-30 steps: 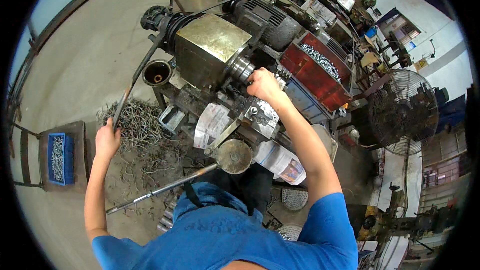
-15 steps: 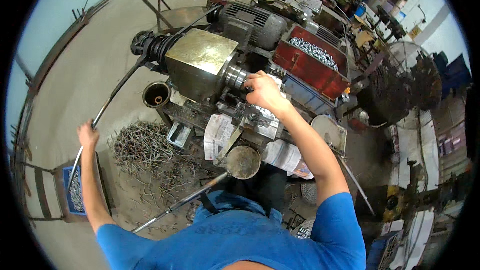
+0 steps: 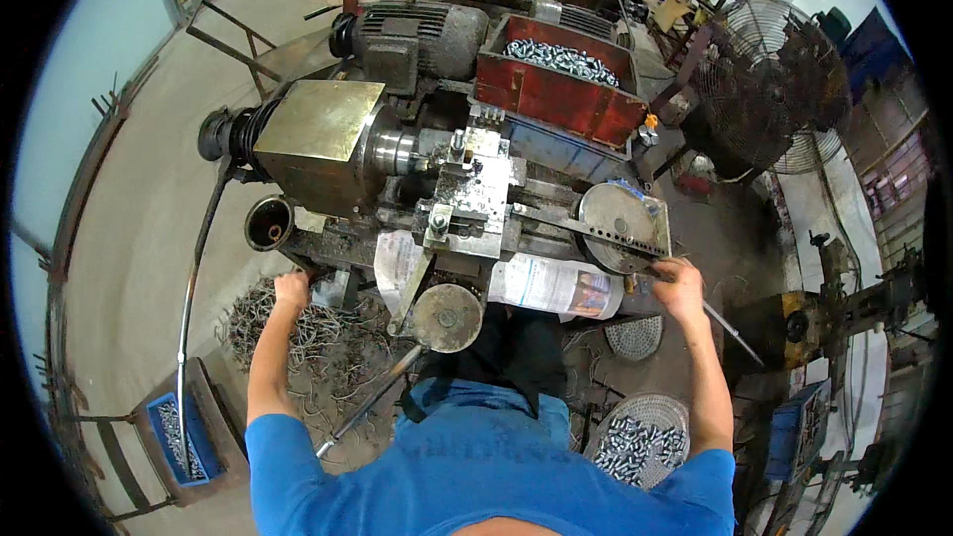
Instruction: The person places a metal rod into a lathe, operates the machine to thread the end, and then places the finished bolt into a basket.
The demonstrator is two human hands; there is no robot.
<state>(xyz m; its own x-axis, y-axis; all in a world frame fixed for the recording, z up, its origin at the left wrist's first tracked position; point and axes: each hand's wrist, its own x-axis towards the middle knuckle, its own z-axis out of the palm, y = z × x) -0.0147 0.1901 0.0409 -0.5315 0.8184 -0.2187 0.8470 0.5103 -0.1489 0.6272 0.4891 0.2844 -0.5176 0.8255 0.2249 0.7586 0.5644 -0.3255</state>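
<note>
Two hands (image 3: pixel 681 290) (image 3: pixel 292 290) are apart, the right clamped on one perforated lever (image 3: pixel 615 237), the left's grip unclear near one scrap heap (image 3: pixel 320 332).

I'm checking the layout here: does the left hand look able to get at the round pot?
Probably yes: the left hand is just below the pot in the picture, and nothing visible covers its open top.

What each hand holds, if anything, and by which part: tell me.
The right hand appears to grip the lever at its right end; whether the left hand holds anything cannot be told.
</note>
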